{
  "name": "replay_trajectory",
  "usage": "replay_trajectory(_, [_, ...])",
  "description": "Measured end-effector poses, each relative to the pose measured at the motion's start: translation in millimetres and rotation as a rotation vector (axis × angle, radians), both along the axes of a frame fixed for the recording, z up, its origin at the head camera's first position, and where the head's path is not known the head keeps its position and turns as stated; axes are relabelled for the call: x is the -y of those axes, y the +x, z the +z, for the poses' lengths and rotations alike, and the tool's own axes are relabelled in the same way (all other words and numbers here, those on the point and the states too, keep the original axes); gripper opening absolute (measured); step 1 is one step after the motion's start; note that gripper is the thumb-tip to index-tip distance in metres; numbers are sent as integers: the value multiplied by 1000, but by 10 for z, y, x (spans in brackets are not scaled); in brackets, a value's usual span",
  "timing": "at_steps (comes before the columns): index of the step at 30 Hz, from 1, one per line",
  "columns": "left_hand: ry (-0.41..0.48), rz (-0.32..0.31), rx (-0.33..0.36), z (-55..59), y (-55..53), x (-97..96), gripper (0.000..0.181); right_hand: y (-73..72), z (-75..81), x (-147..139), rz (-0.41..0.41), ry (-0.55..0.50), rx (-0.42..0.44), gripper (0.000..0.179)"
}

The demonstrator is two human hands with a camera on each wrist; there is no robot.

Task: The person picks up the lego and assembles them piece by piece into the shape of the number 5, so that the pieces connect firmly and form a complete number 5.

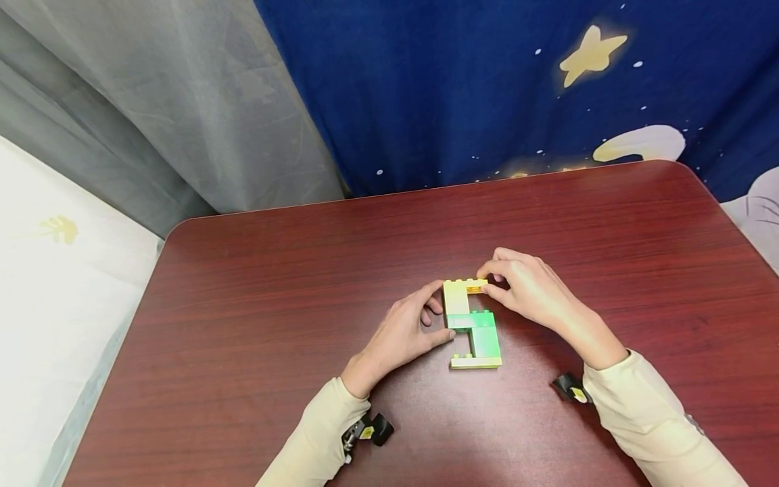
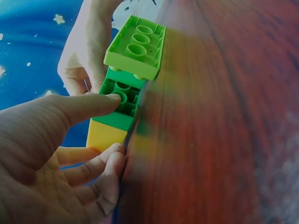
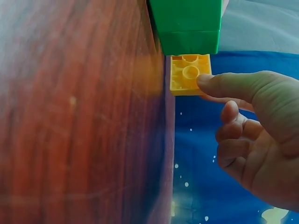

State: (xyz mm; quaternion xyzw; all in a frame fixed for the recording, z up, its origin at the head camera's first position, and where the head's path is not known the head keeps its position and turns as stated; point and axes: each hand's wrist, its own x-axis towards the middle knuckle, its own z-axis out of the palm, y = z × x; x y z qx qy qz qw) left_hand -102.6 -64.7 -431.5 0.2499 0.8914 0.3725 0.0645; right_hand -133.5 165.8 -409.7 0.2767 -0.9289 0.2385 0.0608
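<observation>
A toy building brick structure lies on its side on the table, its studs toward the far edge. It joins a yellow plate brick (image 3: 181,88), a yellow brick (image 1: 456,301), two green bricks (image 1: 485,343) and a lime plate brick (image 1: 476,363). My left hand (image 1: 404,328) grips the left side, thumb at a green brick's hollow underside and fingers by the yellow brick. At the far end, my right hand (image 1: 529,287) pinches the overhanging yellow plate's right end between thumb and index finger. The remaining right fingers are curled.
The dark red wooden table (image 1: 274,325) has rounded far corners. Behind it hang a grey curtain (image 1: 182,101) and a blue curtain (image 1: 438,88) with stars. Black wrist cameras (image 1: 382,429) sit at both sleeves, close over the table.
</observation>
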Motion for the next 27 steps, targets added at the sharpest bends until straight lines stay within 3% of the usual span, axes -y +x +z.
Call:
replay_trajectory(10, [-31,-9,-3,-18,-2,7,71,-18,-20,-7,12,0,72,12])
replay_trajectory(27, [-26,-1,16,-36,-5,9,70,-91,-75,-70,52,-84,111,11])
